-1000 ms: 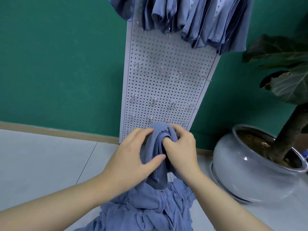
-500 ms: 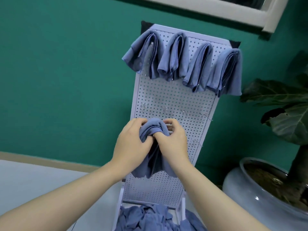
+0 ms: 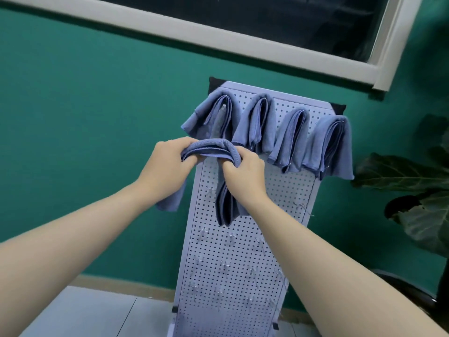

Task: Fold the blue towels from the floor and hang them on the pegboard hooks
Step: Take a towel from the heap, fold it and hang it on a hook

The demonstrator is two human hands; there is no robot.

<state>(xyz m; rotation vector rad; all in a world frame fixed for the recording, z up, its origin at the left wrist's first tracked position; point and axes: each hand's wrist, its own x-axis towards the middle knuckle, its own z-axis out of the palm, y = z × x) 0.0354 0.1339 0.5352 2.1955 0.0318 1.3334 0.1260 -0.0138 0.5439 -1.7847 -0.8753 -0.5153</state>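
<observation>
Both hands up in front of the pegboard (image 3: 245, 251), holding one folded blue towel (image 3: 213, 148) stretched between them. Left hand (image 3: 165, 164) grip clenched round the towel's left end, loose corner hanging below the wrist. Right hand (image 3: 245, 173) grip clenched round the right end, fingers curled under the fold, rest of the cloth hanging down against the board. Towel sits just below the top row, off the floor, not on a hook. Four hung towels (image 3: 291, 135) fill the top row side by side. Bare hooks (image 3: 232, 237) lower down. Plant leaves (image 3: 413, 190) at right, window frame (image 3: 218, 37) above, green wall (image 3: 85, 117) behind.
</observation>
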